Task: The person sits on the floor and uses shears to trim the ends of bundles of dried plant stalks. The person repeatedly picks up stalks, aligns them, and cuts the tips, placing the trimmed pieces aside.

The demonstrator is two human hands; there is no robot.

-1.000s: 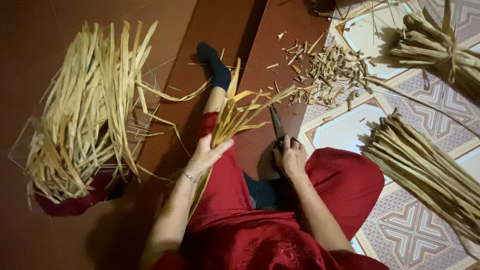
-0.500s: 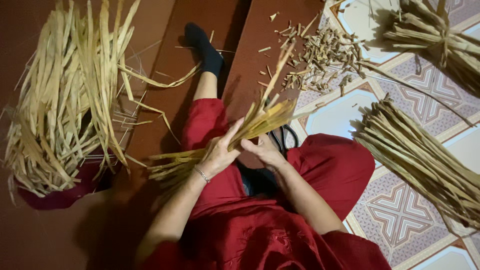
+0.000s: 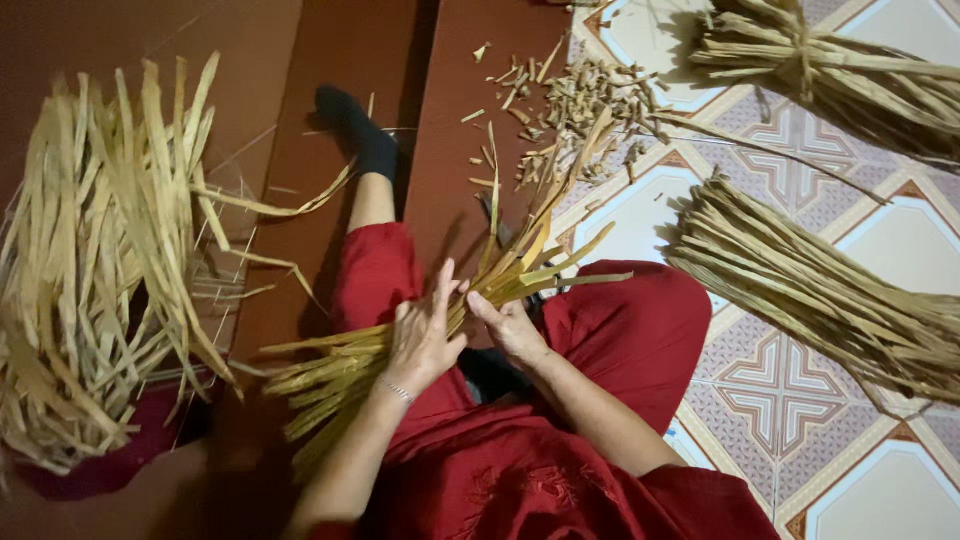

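Note:
I sit on the floor in red clothes, one leg stretched out with a black sock (image 3: 358, 130). A bunch of yellow split straw strips (image 3: 500, 270) lies slantwise across my lap, its lower ends spreading to the left. My left hand (image 3: 425, 335) is wrapped over the bunch near its middle. My right hand (image 3: 508, 328) pinches the same bunch just to the right, fingers closed on the strips. A dark blade-like tool (image 3: 500, 235) lies partly hidden under the strips.
A big heap of split strips (image 3: 95, 260) hangs over a red basin at left. Short cut-off scraps (image 3: 590, 105) litter the floor ahead. Two bundles of whole stalks lie on the patterned tiles: one at right (image 3: 820, 290), one at top right (image 3: 830, 60).
The bunch has swung from upright to slanting across my lap. My right hand left the knife and now grips the strips beside my left hand.

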